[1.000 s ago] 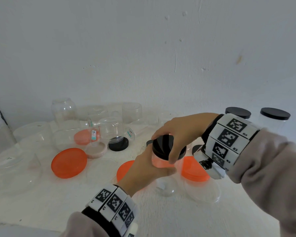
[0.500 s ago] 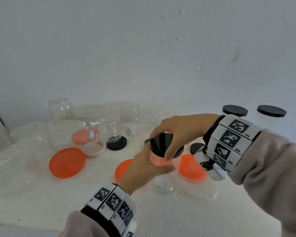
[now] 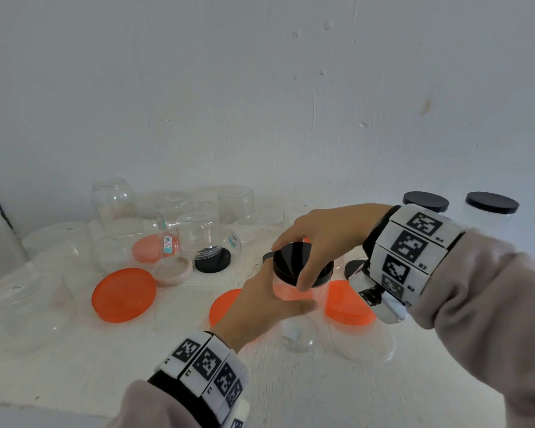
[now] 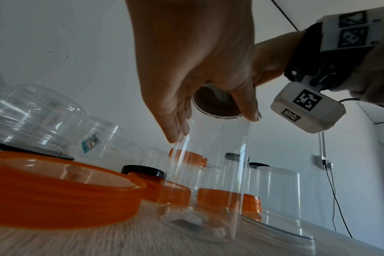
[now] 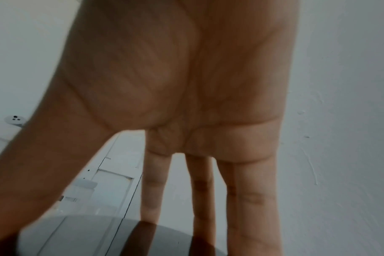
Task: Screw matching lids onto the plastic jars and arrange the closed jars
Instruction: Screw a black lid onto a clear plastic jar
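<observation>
At the near edge of the white table (image 3: 306, 393) two grey sleeves come into the head view, each wrist wearing a band of black-and-white marker tiles. The left hand (image 3: 260, 307) reaches forward and wraps its fingers and thumb around the body of a tall clear plastic jar (image 3: 303, 296), which stands upright on the table. The left wrist view shows the bottom of this jar resting on the table surface. The right hand (image 3: 325, 239) comes from the right side and sits on top of the jar, with its thumb and fingers curled around the rim of a round black lid (image 3: 294, 264) placed on the jar's mouth. In the right wrist view the fingers (image 5: 252, 199) go down over the edge of the dark lid, but this picture is blurred. Just behind and beside the held jar lie flat orange round lids (image 3: 348, 301), one on each side of it, and a larger orange lid (image 3: 123, 294) lies further to the left, apart from the hands. Behind that, a clear jar stands upside down on another black lid (image 3: 212, 262), among several open clear jars (image 3: 113, 202) which stand or lie near the white wall (image 3: 260, 103). At the far right, close to the wall, two clear jars closed with black lids (image 3: 491, 202) stand side by side.
</observation>
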